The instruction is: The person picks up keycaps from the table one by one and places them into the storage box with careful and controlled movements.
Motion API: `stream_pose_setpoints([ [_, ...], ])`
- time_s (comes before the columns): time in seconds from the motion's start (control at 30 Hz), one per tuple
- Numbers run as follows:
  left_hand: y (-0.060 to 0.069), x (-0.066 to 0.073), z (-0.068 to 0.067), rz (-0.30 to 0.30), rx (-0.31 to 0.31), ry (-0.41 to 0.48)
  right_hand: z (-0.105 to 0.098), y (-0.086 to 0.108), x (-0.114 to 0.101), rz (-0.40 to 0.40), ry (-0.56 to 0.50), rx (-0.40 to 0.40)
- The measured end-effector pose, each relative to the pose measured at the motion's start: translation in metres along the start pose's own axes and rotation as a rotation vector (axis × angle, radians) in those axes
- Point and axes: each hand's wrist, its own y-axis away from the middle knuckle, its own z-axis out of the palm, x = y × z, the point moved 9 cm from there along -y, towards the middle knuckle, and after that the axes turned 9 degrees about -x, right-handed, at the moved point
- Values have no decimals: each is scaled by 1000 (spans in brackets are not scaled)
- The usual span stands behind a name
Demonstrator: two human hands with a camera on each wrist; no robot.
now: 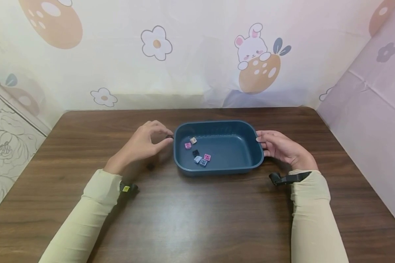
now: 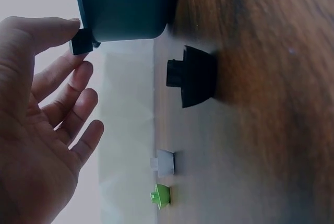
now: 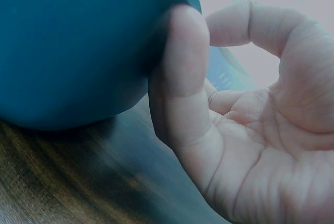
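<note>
A dark teal tray [image 1: 218, 170] lies on the table with several small square pieces inside its left half, among them a pink piece [image 1: 207, 157], a white piece [image 1: 193, 140] and a black piece [image 1: 195, 153]. Just outside the tray's left end, my left hand [image 1: 144, 140] pinches a small black block [image 2: 81, 42] between thumb and fingertip, close against the tray wall. My right hand [image 1: 281, 148] grips the tray's right end; in the right wrist view its fingers [image 3: 185, 51] press on the outer wall. Below the left hand, a black stemmed piece [image 2: 198, 78] sits on the table.
Farther off in the left wrist view stand a grey stemmed piece [image 2: 165, 162] and a green stemmed piece [image 2: 162, 196]. The brown wooden table [image 1: 197, 219] ends at a patterned cloth wall [image 1: 197, 73] behind and another cloth at the right.
</note>
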Motion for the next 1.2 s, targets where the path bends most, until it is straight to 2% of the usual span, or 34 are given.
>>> stream_pose_setpoints([
  [0.4,-1,4,-4,44,55,17,1,-1,-1,-23,-17,-41],
  [0.6,-2,11,-8,75,81,31,2,-1,-1,-28,-20,-51],
  [0.83,-2,15,-7,63,73,24,2,-3,0,-4,-4,-23],
  [1.0,-3,16,-6,66,79,14,2,-4,-1,-9,-1,-31],
  [1.2,-9,22,-1,56,71,15,1,-4,0,0,-10,-26],
])
